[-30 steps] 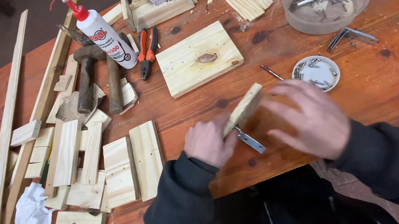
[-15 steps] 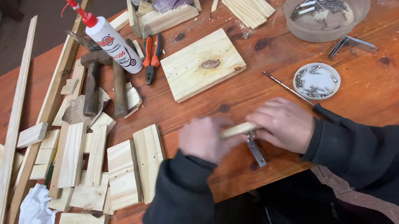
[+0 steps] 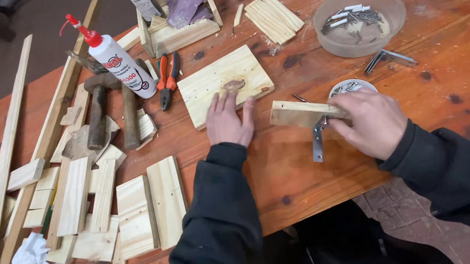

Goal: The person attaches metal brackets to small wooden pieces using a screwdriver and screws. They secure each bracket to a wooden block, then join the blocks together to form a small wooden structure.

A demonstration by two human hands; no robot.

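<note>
The right hand pinches a slat so its bracket hangs free. At nine o'clock, the left hand lies spread on a board, steadying it.

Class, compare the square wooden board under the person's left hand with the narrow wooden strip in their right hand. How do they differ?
The square board is wide and lies flat on the table; the narrow strip is slim and gripped at one end. The left hand only rests fingers on the board's near edge, while the right hand clasps the strip. The strip carries a metal bracket; the board shows a dark knot. Both are pale wood.
</note>
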